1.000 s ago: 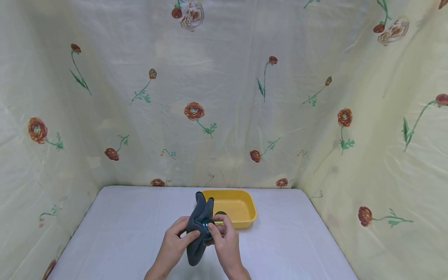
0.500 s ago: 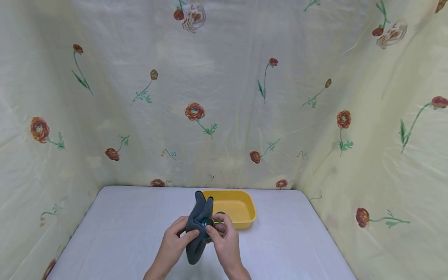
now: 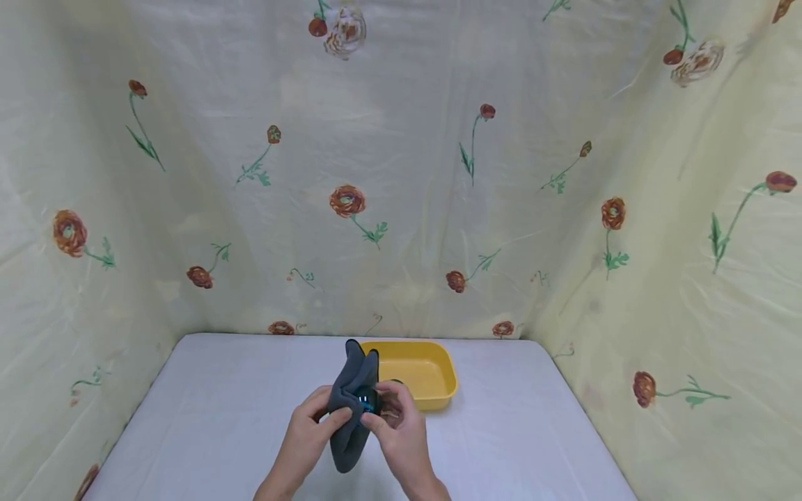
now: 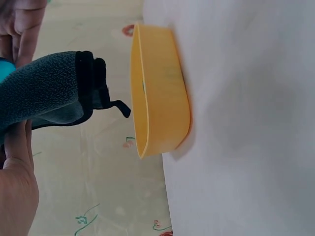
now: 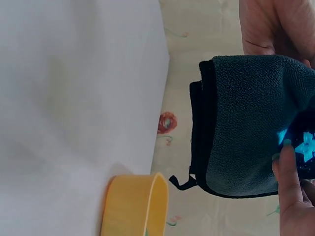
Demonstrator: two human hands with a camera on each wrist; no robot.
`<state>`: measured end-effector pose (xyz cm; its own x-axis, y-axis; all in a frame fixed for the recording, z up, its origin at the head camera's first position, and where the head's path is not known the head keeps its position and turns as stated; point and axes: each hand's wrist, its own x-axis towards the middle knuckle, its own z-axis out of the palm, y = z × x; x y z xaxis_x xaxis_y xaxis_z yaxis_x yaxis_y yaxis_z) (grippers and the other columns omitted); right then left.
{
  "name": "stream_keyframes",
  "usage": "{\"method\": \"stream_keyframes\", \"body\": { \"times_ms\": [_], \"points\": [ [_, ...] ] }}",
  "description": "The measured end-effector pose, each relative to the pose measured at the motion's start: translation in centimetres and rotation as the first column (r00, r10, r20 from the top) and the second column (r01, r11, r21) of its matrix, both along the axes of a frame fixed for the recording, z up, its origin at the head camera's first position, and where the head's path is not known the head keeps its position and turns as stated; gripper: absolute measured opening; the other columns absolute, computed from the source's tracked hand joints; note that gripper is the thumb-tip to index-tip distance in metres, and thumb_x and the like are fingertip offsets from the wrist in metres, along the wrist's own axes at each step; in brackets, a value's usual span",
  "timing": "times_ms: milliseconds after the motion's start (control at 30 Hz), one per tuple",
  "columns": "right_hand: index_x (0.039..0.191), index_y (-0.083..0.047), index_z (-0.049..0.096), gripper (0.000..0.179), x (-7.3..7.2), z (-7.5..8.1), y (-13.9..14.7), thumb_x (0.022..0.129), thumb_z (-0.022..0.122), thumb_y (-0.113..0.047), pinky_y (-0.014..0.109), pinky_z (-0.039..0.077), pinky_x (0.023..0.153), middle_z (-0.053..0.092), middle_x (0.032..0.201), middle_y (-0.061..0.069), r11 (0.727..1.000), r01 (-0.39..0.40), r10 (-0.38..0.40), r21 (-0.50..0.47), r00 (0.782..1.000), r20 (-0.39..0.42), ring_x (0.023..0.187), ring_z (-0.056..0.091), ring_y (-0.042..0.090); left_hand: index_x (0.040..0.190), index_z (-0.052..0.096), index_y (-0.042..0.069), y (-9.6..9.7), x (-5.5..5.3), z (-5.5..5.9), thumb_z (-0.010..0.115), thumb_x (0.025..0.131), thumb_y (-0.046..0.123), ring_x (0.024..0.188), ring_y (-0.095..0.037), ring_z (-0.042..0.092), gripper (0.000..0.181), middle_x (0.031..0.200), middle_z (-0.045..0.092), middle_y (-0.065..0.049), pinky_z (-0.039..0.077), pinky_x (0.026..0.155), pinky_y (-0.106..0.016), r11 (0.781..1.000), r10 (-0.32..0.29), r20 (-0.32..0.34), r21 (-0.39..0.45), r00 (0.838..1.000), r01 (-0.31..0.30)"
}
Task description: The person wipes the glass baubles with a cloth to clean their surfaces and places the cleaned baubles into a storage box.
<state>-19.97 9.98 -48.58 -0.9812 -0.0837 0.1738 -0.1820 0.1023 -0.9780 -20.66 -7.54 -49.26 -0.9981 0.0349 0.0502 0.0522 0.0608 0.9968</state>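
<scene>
Between my hands is a folded dark grey cloth [image 3: 346,442], with black edging and a hanging loop in the right wrist view. My left hand [image 3: 307,423] pinches it, thumb in front. At the cloth's right side sits a shiny dark ball [image 3: 370,399] with bright blue patches, partly hidden by cloth and fingers. My right hand [image 3: 402,426] holds the ball with thumb and curled fingers. The right wrist view shows fingertips on the glossy dark surface [image 5: 306,147]. Only a bright cyan sliver [image 4: 5,69] of it appears in the left wrist view.
A yellow basin [image 3: 438,402] stands on the white-covered table [image 3: 520,417], just beyond my right hand. Something dark green inside it is mostly hidden. Flower-printed sheeting [image 3: 401,229] surrounds the table at the back and both sides.
Both hands, with the cloth and ball, have shifted slightly left. My right thumb has slid lower, so more of the ball shows. The basin stays in place.
</scene>
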Motion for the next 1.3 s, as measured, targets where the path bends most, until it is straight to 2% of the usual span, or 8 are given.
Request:
{"method": "stream_keyframes", "body": {
  "times_ms": [233,467,567,733,900,1300],
  "points": [
    [0.131,-0.012,0.054,0.051,0.03,0.00,-0.20,0.085,0.076,-0.009,0.022,0.056,0.094,0.056,0.130,0.009,0.999,-0.017,0.017,0.030,1.000,-0.020,0.113,0.057,0.023,0.113,0.073,0.020,-0.11,-0.07,0.09,0.072,0.090,0.029,0.113,-0.021,0.057,0.025,0.120,0.065,-0.001,0.049,0.103,-0.050,1.000,0.003,0.024,-0.013,1.000,-0.003],
    [0.128,-0.015,0.056,0.052,0.26,-0.02,-0.31,0.082,0.076,0.002,0.028,0.056,0.098,0.056,0.134,0.004,0.998,-0.038,0.044,0.059,0.994,-0.103,0.120,0.055,0.023,0.114,0.073,0.020,0.00,-0.08,-0.24,0.072,0.090,0.033,0.115,-0.020,0.056,0.028,0.121,0.065,-0.001,0.048,0.103,-0.050,1.000,0.009,0.036,-0.017,0.999,-0.009],
    [0.124,-0.018,0.057,0.054,0.25,-0.12,-0.44,0.080,0.076,0.006,0.032,0.055,0.100,0.057,0.132,0.003,0.997,-0.033,0.041,0.063,0.990,-0.133,0.120,0.056,0.022,0.114,0.073,0.021,0.10,-0.07,-0.26,0.072,0.089,0.034,0.115,-0.020,0.056,0.028,0.120,0.065,0.000,0.048,0.102,-0.050,1.000,0.013,0.045,-0.018,0.999,-0.012],
    [0.120,-0.023,0.061,0.054,0.27,-0.31,-0.65,0.078,0.077,0.008,0.033,0.052,0.104,0.056,0.131,0.000,0.997,-0.009,0.019,0.074,0.991,-0.136,0.122,0.055,0.018,0.114,0.073,0.020,0.13,-0.06,-0.31,0.073,0.088,0.039,0.116,-0.022,0.056,0.031,0.120,0.065,-0.001,0.048,0.102,-0.051,0.999,0.015,0.044,-0.040,0.999,-0.014],
    [0.118,-0.022,0.063,0.055,0.33,-0.53,-0.73,0.076,0.076,0.011,0.036,0.049,0.107,0.055,0.132,0.002,0.996,0.012,0.001,0.089,0.988,-0.153,0.123,0.054,0.019,0.112,0.074,0.024,0.17,-0.09,-0.37,0.074,0.085,0.044,0.118,-0.023,0.056,0.034,0.121,0.065,0.000,0.046,0.104,-0.052,0.999,0.011,0.044,-0.049,0.999,-0.009],
    [0.118,-0.020,0.061,0.050,0.30,-0.10,-0.64,0.079,0.077,0.006,0.033,0.054,0.102,0.057,0.126,0.002,0.997,0.014,-0.002,0.074,0.988,-0.153,0.117,0.056,0.021,0.116,0.072,0.023,0.14,-0.05,-0.12,0.072,0.088,0.043,0.117,-0.021,0.056,0.034,0.121,0.065,0.000,0.047,0.104,-0.053,0.998,0.002,0.035,-0.055,0.999,0.000]
  ]
}}
